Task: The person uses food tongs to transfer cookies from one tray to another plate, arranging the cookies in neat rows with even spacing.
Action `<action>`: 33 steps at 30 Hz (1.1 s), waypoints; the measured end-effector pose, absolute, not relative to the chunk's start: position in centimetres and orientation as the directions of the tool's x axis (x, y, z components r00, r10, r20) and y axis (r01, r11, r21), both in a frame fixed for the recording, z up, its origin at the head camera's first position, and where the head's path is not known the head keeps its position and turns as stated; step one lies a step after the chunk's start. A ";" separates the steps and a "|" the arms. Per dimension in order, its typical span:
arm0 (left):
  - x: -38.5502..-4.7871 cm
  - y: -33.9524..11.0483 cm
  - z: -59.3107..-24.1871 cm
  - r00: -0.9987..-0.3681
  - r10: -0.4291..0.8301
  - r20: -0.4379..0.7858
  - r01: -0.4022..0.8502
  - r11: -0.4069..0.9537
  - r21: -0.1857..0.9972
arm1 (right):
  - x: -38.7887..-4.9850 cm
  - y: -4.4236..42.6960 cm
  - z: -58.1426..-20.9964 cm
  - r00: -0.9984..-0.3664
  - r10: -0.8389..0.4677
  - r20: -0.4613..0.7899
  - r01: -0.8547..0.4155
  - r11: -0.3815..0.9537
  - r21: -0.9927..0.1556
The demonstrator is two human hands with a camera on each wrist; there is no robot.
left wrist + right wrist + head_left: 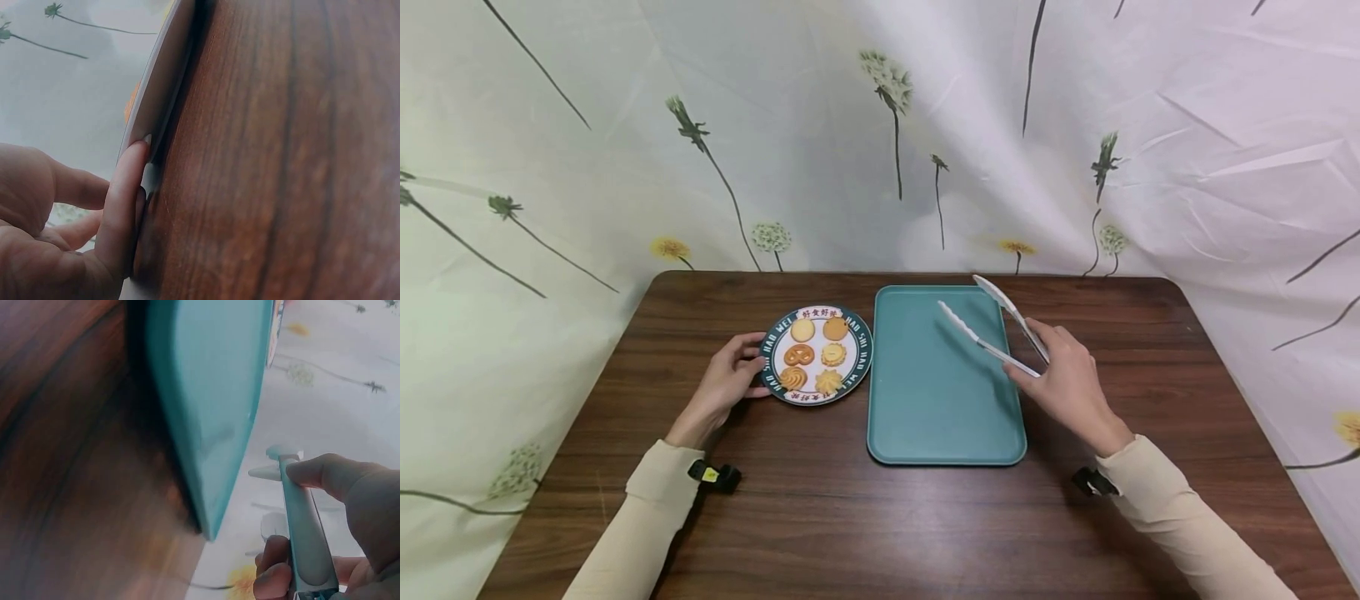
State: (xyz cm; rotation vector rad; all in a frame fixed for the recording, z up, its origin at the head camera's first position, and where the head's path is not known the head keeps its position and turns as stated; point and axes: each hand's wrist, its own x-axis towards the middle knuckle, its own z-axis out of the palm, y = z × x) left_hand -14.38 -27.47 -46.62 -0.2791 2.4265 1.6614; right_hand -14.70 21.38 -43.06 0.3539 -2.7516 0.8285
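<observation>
At its left rim, a round plate (770, 367) with a dark green lettered border is gripped by my left hand (726, 375). Several cookies (798, 355) of different shapes lie on it in two columns. In the left wrist view, a fingertip (128, 181) presses against the plate's edge, close to the table. My right hand (1067, 375) holds metal tongs (992, 348) by the handle end. Their two arms are spread apart, tips pointing up and left above the teal tray (940, 425). Nothing is between the tips. The right wrist view shows the thumb along one tong arm (306, 531).
The tray lies flat on the brown wooden table (820, 517), just right of the plate. A pale curtain (820, 167) printed with dandelions hangs behind the table and along its sides. Dark camera straps (715, 477) sit on both wrists.
</observation>
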 end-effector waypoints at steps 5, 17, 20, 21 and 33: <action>-14.4 -27.6 -46.5 -0.965 -0.044 -0.258 -0.256 0.357 0.898 | -15.0 22.7 -43.7 -0.953 -0.105 0.284 -0.249 0.804 -0.539; -14.4 -27.4 -46.4 -0.963 -0.048 -0.265 -0.265 0.350 0.899 | -14.9 24.9 -44.9 -0.976 0.023 0.218 -0.119 0.778 -0.617; -14.4 -27.4 -46.3 -0.964 -0.046 -0.263 -0.263 0.345 0.901 | -14.6 25.1 -44.9 -0.983 0.066 0.171 -0.061 0.763 -0.643; -14.4 -27.4 -46.3 -0.964 -0.047 -0.263 -0.263 0.343 0.902 | -14.6 25.2 -44.9 -0.986 0.074 0.150 -0.042 0.756 -0.653; -14.3 -27.5 -46.3 -0.965 -0.045 -0.257 -0.255 0.356 0.899 | -13.7 25.5 -45.2 -0.994 0.088 -0.063 0.104 0.639 -0.762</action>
